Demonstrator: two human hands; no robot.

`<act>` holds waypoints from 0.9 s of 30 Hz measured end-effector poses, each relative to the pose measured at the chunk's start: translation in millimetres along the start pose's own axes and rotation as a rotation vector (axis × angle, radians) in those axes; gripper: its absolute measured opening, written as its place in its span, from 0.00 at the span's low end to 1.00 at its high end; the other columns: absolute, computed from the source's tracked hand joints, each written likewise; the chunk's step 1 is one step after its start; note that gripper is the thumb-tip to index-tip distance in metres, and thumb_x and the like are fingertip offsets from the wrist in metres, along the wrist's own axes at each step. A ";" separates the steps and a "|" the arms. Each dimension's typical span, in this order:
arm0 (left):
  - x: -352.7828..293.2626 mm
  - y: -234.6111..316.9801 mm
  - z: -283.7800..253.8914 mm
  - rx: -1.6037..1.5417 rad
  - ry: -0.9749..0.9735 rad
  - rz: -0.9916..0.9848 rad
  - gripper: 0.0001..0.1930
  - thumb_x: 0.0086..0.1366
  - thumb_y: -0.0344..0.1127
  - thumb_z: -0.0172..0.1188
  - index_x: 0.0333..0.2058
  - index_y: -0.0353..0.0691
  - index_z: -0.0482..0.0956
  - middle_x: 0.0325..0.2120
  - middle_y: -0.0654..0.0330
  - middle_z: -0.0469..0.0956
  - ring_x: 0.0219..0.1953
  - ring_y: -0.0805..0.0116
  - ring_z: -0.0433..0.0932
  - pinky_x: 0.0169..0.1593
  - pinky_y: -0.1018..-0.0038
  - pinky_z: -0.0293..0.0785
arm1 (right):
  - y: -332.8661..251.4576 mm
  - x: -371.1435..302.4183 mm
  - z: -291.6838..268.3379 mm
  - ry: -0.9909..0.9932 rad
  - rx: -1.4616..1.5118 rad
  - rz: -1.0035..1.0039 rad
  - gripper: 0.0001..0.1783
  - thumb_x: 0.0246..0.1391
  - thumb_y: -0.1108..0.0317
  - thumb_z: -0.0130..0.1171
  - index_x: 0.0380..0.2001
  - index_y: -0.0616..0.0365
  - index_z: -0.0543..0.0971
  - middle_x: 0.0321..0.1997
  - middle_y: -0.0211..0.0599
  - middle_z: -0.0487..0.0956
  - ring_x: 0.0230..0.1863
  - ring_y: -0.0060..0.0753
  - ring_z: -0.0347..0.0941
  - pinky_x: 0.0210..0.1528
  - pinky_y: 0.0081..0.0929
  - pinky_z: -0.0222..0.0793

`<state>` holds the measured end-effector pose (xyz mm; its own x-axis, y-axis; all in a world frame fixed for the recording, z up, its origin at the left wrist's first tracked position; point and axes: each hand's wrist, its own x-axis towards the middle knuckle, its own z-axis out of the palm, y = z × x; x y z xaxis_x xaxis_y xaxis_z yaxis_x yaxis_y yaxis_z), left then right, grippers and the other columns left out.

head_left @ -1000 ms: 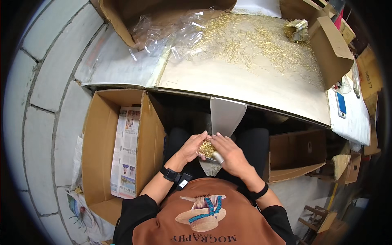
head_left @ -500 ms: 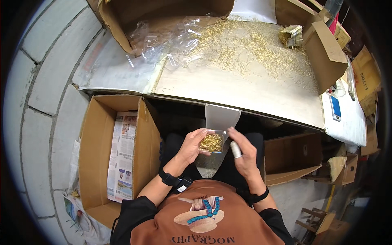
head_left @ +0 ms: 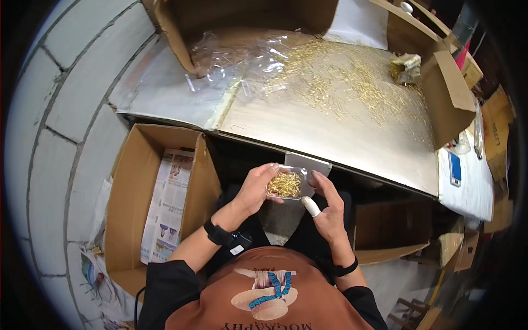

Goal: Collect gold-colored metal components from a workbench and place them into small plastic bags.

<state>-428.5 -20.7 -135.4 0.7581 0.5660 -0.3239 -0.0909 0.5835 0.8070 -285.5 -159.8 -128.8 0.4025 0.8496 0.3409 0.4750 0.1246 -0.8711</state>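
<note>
My left hand (head_left: 254, 190) is closed round the near-left side of a small clear plastic box (head_left: 296, 169), thumb on top of its rim and fingers beneath. Inside lies a heap of thin gold-coloured metal pieces (head_left: 285, 186), too small to name exactly. Just right of the box, my right hand (head_left: 330, 213) is held with its fingers stretched out and apart, gripping nothing. Its fingertips come close to the box's right edge; whether they touch it I cannot tell. A white cover (head_left: 310, 206) wraps the right thumb. Both hands are above my lap, in front of the table edge.
Across the table (head_left: 275, 132) lie many loose gold pieces (head_left: 352, 82) and clear plastic packaging (head_left: 264, 58). Cardboard boxes stand around: one with newspaper (head_left: 165, 203) at left, another (head_left: 390, 225) under the table. A small blue-topped device (head_left: 455, 168) rests at right.
The whole view has shifted and tilted slightly. My right hand's fingertips have come closer to the plastic box's right edge. My left hand keeps its hold on the box.
</note>
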 end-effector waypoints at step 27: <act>-34.9 -34.7 -323.0 -0.068 0.933 0.294 0.11 0.64 0.39 0.51 0.37 0.38 0.77 0.27 0.61 0.77 0.26 0.74 0.76 0.24 0.76 0.73 | 99.6 80.8 -60.4 0.314 -0.117 0.288 0.12 0.60 0.72 0.49 0.44 0.64 0.76 0.26 0.29 0.75 0.17 0.12 0.59 0.17 0.12 0.53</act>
<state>-660.4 127.4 -311.5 -0.1134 0.9101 -0.3985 -0.2538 0.3613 0.8972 -158.4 -109.7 -166.7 0.7411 0.6419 0.1967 0.3868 -0.1687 -0.9066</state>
